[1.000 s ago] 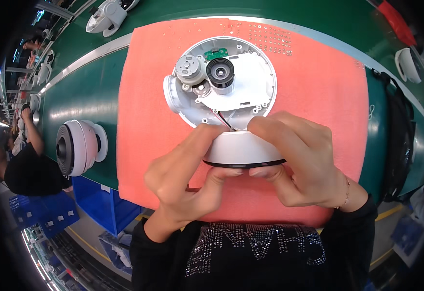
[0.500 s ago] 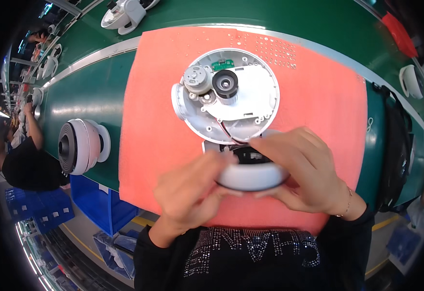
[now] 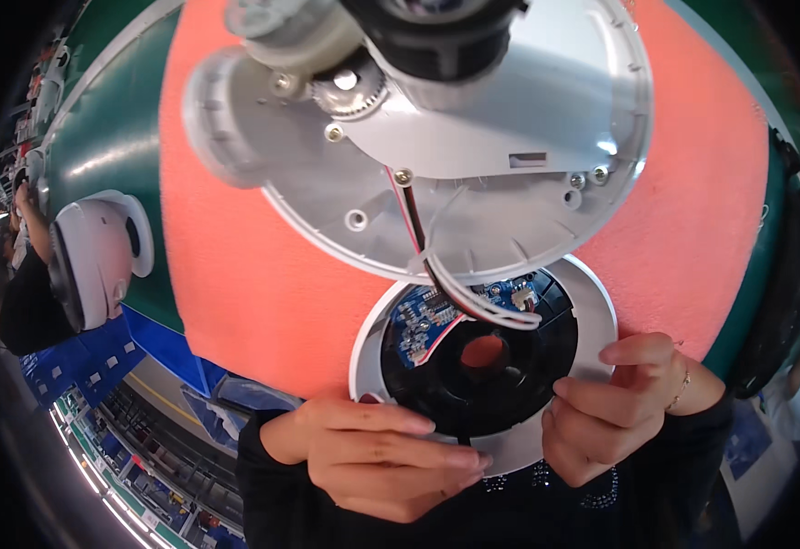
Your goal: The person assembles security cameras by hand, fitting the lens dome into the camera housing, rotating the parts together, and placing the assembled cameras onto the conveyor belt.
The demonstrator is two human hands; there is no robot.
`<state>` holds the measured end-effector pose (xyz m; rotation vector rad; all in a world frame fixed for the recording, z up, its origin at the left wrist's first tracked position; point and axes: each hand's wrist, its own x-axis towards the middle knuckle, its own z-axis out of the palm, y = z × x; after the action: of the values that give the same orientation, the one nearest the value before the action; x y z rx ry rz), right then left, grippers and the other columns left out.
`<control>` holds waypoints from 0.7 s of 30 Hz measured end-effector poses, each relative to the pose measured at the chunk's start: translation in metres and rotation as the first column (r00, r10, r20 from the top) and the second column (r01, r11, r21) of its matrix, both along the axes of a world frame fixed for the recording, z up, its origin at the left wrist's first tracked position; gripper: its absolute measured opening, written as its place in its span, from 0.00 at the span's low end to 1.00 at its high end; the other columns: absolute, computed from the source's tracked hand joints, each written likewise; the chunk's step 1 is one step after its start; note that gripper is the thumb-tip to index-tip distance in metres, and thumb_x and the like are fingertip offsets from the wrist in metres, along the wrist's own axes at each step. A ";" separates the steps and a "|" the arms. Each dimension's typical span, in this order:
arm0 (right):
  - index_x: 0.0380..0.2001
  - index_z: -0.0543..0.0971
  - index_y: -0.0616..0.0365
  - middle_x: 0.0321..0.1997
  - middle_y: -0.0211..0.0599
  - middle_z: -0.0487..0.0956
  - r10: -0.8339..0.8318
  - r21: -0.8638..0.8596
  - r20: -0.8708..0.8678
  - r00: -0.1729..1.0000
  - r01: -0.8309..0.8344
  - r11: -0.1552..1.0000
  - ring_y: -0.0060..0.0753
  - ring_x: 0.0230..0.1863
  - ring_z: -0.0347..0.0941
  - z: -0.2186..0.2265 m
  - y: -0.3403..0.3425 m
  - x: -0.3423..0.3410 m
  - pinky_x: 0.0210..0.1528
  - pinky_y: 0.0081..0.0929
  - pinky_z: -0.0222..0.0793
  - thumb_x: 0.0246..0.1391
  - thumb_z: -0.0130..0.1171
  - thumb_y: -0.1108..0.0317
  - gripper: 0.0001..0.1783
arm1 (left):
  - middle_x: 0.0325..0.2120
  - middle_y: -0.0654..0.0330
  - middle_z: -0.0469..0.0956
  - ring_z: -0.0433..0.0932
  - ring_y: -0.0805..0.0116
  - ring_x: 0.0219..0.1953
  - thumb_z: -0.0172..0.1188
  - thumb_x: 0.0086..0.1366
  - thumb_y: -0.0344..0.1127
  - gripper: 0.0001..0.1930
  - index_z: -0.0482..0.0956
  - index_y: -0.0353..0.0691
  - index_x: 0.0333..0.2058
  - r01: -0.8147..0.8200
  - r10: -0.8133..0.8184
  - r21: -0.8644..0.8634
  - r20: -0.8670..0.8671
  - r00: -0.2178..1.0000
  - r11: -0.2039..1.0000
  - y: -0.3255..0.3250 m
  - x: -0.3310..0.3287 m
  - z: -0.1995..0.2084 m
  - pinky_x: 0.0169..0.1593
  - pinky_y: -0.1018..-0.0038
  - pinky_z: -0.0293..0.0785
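Close to my body, a round white base (image 3: 594, 343) stands tipped so its inside shows. A black disc (image 3: 459, 407) with a centre hole fills it, and a blue circuit board (image 3: 429, 316) sits in the disc. My left hand (image 3: 381, 457) is closed on the lower left rim, and my right hand (image 3: 615, 407) grips the right rim with curled fingers. Just beyond lies an open, round white fan housing (image 3: 317, 206), carrying a motor (image 3: 299, 41), small gears (image 3: 349, 91) and a black cylindrical part (image 3: 450, 46). Thin wires (image 3: 432, 261) hang from the housing over the board.
An orange foam mat (image 3: 235, 302) covers the green bench (image 3: 125, 119). On the left stands a white fan (image 3: 98, 261), with a blue bin (image 3: 171, 352) below it. A black bag (image 3: 775, 274) lies at right. Another person's arm (image 3: 38, 220) shows at far left.
My view has moved nearer to the parts. The base has tipped so its inside faces me, and both hands have shifted along its rim, the left one lower.
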<state>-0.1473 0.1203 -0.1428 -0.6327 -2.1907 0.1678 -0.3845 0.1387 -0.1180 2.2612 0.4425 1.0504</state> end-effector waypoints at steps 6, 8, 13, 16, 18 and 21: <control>0.15 0.65 0.39 0.21 0.17 0.64 -0.093 0.094 -0.207 0.974 0.114 0.989 0.15 0.25 0.65 -0.014 -0.001 -0.015 0.34 0.31 0.54 0.29 0.53 0.70 0.10 | 0.26 0.80 0.77 0.72 0.84 0.31 0.68 0.40 0.39 0.06 0.79 0.55 0.19 0.056 -0.064 -0.077 -0.111 0.992 0.995 0.003 -0.004 0.007 0.39 0.81 0.59; 0.14 0.65 0.39 0.20 0.17 0.63 -0.094 0.102 -0.231 0.968 0.121 0.988 0.15 0.24 0.65 -0.015 -0.002 -0.015 0.34 0.32 0.54 0.29 0.53 0.70 0.10 | 0.27 0.80 0.77 0.72 0.84 0.33 0.67 0.41 0.39 0.06 0.80 0.55 0.21 0.069 -0.076 -0.069 -0.110 0.991 0.995 0.004 -0.005 0.005 0.39 0.81 0.59; 0.16 0.67 0.40 0.22 0.16 0.64 -0.082 -0.053 -0.191 0.978 0.073 0.996 0.15 0.26 0.67 -0.001 -0.004 -0.007 0.36 0.34 0.56 0.30 0.52 0.71 0.09 | 0.27 0.80 0.77 0.71 0.84 0.36 0.62 0.48 0.38 0.06 0.80 0.57 0.28 0.058 -0.060 -0.037 -0.044 0.997 0.998 0.000 -0.007 0.003 0.40 0.80 0.58; 0.18 0.68 0.41 0.23 0.17 0.64 -0.123 -0.101 -0.207 0.971 0.104 0.989 0.17 0.28 0.70 0.000 -0.008 -0.010 0.36 0.35 0.57 0.33 0.52 0.71 0.08 | 0.30 0.81 0.77 0.70 0.83 0.38 0.59 0.50 0.37 0.08 0.79 0.59 0.31 0.110 -0.105 0.052 -0.078 0.991 0.993 0.007 -0.001 0.003 0.41 0.79 0.58; 0.19 0.68 0.41 0.24 0.18 0.65 -0.111 -0.085 -0.245 0.963 0.093 0.992 0.19 0.28 0.70 -0.002 -0.008 -0.014 0.35 0.35 0.58 0.34 0.53 0.70 0.08 | 0.32 0.77 0.77 0.77 0.78 0.40 0.59 0.49 0.32 0.09 0.78 0.54 0.31 -0.070 0.073 0.062 -0.038 0.997 0.996 0.005 0.009 0.004 0.44 0.81 0.64; 0.22 0.68 0.41 0.25 0.19 0.67 -0.102 -0.126 -0.257 0.961 0.071 0.989 0.22 0.29 0.72 0.010 -0.009 -0.013 0.33 0.34 0.59 0.35 0.53 0.69 0.08 | 0.31 0.79 0.76 0.77 0.77 0.39 0.60 0.47 0.31 0.09 0.78 0.55 0.28 -0.129 0.124 0.060 0.091 0.988 0.990 -0.001 0.018 -0.001 0.42 0.79 0.64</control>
<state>-0.1602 0.1116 -0.1332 -0.7268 -1.9036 0.3167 -0.3665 0.1377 -0.1191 2.2585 0.5276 1.2394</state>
